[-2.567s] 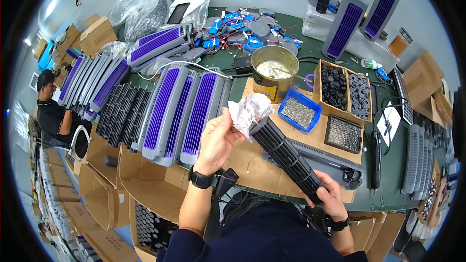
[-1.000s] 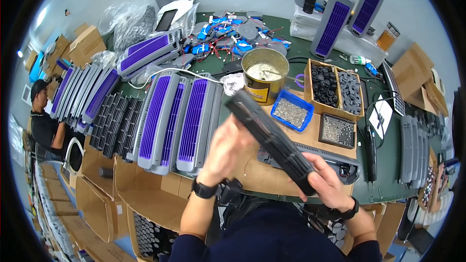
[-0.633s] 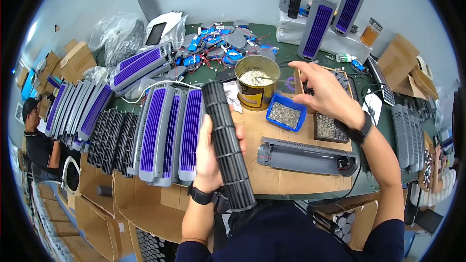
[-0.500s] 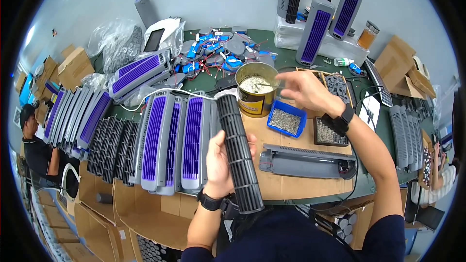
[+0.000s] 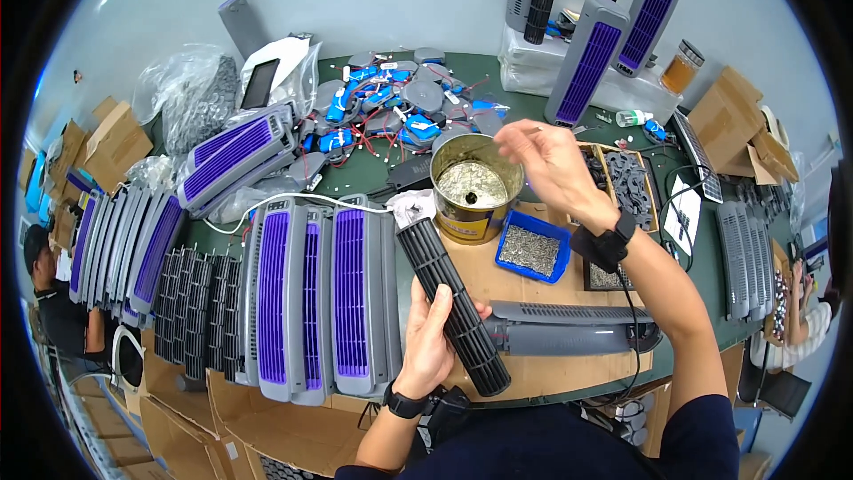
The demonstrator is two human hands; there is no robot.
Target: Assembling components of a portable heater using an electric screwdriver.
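My left hand (image 5: 428, 342) is wrapped round a black slatted fan wheel (image 5: 455, 307), a long cylinder that leans with its upper end to the left. Over the right rim of a metal tin (image 5: 450, 226), my right hand (image 5: 549, 164) hangs with its fingers loosely bent and apart, and nothing shows in them. Its thumb is mostly hidden. Pale shiny material (image 5: 466, 180) lies in the tin, with a small dark round spot in it. Beside the tin is a blue tray (image 5: 562, 268) of small metal parts. A grey fan housing (image 5: 569, 338) lies behind the wheel's lower end.
Grey housings with purple grilles (image 5: 352, 289) and several black fan wheels (image 5: 191, 307) stand to the left. Blue and grey motor parts (image 5: 391, 102) with wires are heaped at the back. A wooden box (image 5: 626, 180) holds dark parts. A person (image 5: 67, 320) sits at far left.
The fan wheel's lower end has swung to the right, and my left hand has moved right with it. My right hand stays by the tin. A dark spot now shows inside the tin.
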